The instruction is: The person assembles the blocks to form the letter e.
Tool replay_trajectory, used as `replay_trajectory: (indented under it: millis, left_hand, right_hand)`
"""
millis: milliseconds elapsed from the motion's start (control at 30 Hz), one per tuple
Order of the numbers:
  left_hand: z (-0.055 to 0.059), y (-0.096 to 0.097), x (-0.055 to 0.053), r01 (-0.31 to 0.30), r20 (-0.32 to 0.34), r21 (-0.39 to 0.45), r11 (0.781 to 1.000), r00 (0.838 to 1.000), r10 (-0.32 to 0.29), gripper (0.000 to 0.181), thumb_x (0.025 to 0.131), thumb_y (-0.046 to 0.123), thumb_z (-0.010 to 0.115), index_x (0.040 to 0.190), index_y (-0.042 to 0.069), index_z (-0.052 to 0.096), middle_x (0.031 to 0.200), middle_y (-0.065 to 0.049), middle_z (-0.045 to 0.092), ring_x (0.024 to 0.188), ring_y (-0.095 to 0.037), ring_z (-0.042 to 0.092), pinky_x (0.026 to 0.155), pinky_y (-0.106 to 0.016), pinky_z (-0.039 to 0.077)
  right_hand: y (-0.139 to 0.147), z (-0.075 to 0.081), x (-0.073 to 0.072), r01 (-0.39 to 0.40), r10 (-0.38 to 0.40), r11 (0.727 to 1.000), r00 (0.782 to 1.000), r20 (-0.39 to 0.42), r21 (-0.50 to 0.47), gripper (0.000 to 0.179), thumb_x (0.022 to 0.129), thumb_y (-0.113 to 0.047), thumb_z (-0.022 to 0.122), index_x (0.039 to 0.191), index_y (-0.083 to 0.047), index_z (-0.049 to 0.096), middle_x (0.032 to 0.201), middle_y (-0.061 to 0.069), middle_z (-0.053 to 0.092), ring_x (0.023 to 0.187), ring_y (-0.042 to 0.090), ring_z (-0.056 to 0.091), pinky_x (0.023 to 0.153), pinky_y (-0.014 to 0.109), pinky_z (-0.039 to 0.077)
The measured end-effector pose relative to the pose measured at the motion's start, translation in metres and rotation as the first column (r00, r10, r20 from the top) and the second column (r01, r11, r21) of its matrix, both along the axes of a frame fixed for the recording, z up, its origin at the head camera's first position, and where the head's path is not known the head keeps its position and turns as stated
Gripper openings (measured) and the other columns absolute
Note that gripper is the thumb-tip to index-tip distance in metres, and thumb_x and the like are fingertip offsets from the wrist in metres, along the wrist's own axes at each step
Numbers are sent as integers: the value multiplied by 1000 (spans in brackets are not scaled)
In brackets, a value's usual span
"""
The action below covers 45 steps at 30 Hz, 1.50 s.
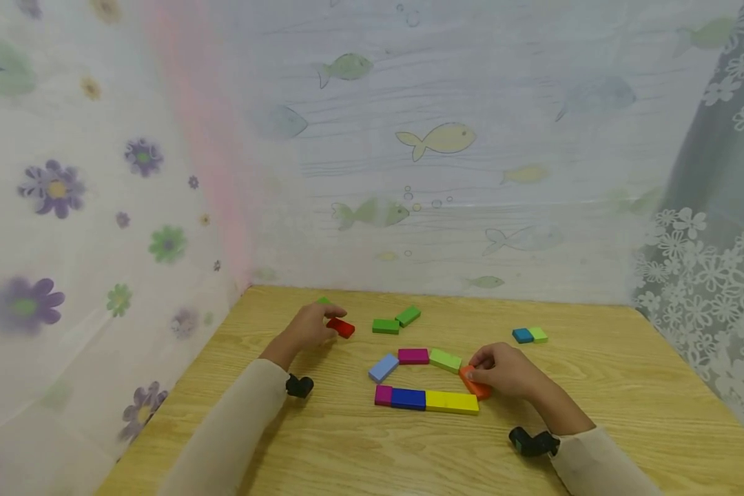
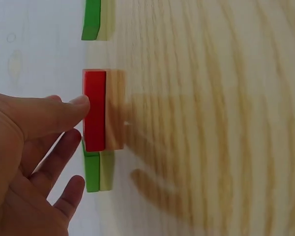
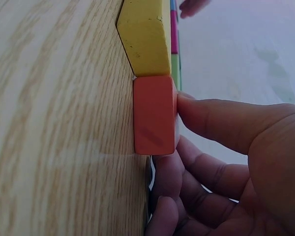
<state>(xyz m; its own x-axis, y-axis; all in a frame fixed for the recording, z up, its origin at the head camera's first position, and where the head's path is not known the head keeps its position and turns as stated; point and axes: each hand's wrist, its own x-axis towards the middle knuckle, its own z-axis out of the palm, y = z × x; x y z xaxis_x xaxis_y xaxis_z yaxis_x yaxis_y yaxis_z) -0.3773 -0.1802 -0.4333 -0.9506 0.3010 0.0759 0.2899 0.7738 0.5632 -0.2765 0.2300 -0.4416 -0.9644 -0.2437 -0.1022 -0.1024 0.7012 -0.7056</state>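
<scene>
Backdrop: a pale fish-printed sheet (image 1: 359,172) is hanging behind the wood-grain table (image 1: 335,448). Two cream sleeves (image 1: 235,413) are reaching in over the tabletop.

Left hand (image 1: 310,327): thumb and fingers are pinching the red block at the far left of the layout. Right hand (image 1: 505,370): thumb and fingers are clamping the orange block at the right end of the ring of blocks.

Yellow block (image 1: 452,402): longest piece, lying at the right of the near row; its surface is showing small dark specks. Orange block (image 3: 155,115): reddish-orange, flat-faced, with lightly rounded corners; it is slanting between the yellow block and the light green block (image 1: 446,360).

Red block (image 2: 94,113): plain bright red, straight-edged, its colour reflecting in the tabletop; two green blocks (image 1: 386,326) are lying to its right.

Magenta block (image 1: 413,356) and light blue block (image 1: 384,368) are continuing the arc leftward. Dark blue block (image 1: 408,399) is sitting against the yellow. Smallest in the row: a short magenta piece (image 1: 383,395), closing its left end.
</scene>
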Motion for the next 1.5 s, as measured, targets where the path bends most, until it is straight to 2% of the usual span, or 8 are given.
replay_trajectory:
  millis: [233,467,767,900,1200,1500]
  left_hand:
    - [-8,-1,-7,25,9,42,999,1000,-26,43,92,4,75,134,13,70,137,-10,67,131,-33,58,101,-46,53]
    - [-10,4,-10,8,1,17,1000,1000,-8,36,94,6,75,129,12,73,132,-9,69,126,-32,60,105,-47,52]
    - [-13,7,-11,-18,-24,-22,1000,1000,18,28,93,11,77,122,12,76,124,-8,72,119,-29,64,100,-45,54]
    - [-10,6,-7,-54,-57,-39,998,997,52,28,93,15,78,121,11,77,123,-9,72,115,-30,65,98,-46,55]
    - [-1,7,7,-136,-96,17,991,986,137,33,89,25,83,118,11,78,114,-6,75,101,-25,68,89,-43,57]
    - [3,17,31,-179,-87,76,981,979,185,32,85,29,87,110,11,80,99,-2,76,86,-18,68,77,-37,58]
  right_hand:
    - [0,-2,-1,0,0,1000,1000,-1,2,20,94,-20,76,107,-5,71,95,5,67,82,19,60,70,32,54]
    - [1,-2,-2,2,-2,1000,1000,0,0,20,94,-19,77,106,-4,71,95,5,67,82,19,59,70,32,54]
    - [0,-1,0,-5,5,1000,1000,-7,-1,23,94,-21,77,108,-3,71,96,5,67,82,18,58,69,32,53]
    - [0,-1,0,2,-2,1000,1000,2,0,21,94,-20,77,107,-4,71,95,5,67,82,18,59,69,31,53]
    - [0,-1,0,4,-4,1000,1000,-2,3,20,95,-21,76,106,-5,72,94,5,67,81,19,58,70,32,53]
    - [-1,2,2,-3,3,1000,1000,-6,-3,24,94,-22,77,107,-3,71,95,5,66,81,18,57,68,32,52]
